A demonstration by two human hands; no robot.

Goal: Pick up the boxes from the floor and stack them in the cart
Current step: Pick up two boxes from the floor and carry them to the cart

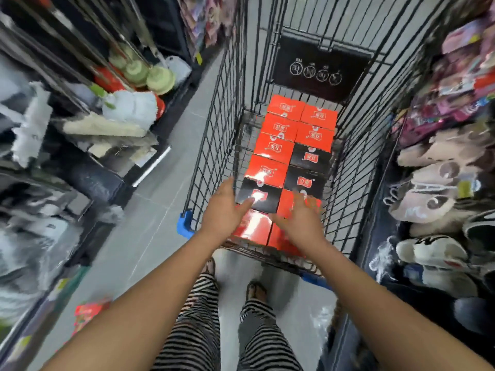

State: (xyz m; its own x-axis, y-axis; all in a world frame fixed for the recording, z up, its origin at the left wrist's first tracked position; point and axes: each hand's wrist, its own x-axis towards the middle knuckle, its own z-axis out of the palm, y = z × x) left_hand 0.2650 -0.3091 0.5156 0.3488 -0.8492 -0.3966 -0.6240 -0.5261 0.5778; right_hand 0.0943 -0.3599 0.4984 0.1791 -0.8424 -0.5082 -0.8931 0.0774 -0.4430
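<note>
The left grip [223, 210] and the right grip [304, 219] are both reaching over the near rim of the wire cart [214, 145] with fingers spread and flat, clasping nothing, the left one hovering at the black box [263, 196] and the right one blurring above the near red box [288, 207]. The boxes [292, 145] are lying in two rows along the cart's bottom, running from near to far, while another red pack [89, 311] is sitting on the floor [150, 223] at the near left.
</note>
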